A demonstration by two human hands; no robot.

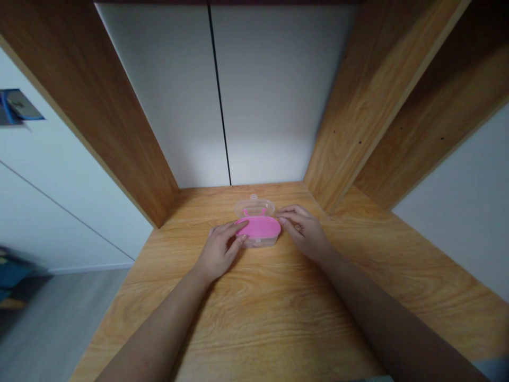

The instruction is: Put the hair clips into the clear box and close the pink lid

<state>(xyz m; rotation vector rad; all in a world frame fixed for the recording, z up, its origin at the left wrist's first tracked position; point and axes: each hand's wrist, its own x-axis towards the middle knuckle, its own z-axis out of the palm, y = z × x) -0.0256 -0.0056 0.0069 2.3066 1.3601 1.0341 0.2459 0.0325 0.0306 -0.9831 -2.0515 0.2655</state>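
A small clear plastic case (pixel 258 240) sits on the wooden desktop (pixel 278 313), toward its back edge and about midway between the wooden side panels (pixel 119 132). Its clear lid (pixel 254 206) stands tipped open behind. A pink oval insert (pixel 260 227) fills the case, hiding anything beneath. The left hand (pixel 218 250) pinches the case's left end between forefinger and thumb. The right hand (pixel 305 229) has its curled fingertips (pixel 283 217) against the right end; I cannot tell if they grip.

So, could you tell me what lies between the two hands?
Head view: a small clear and pink plastic box, touched by the left hand and right hand.
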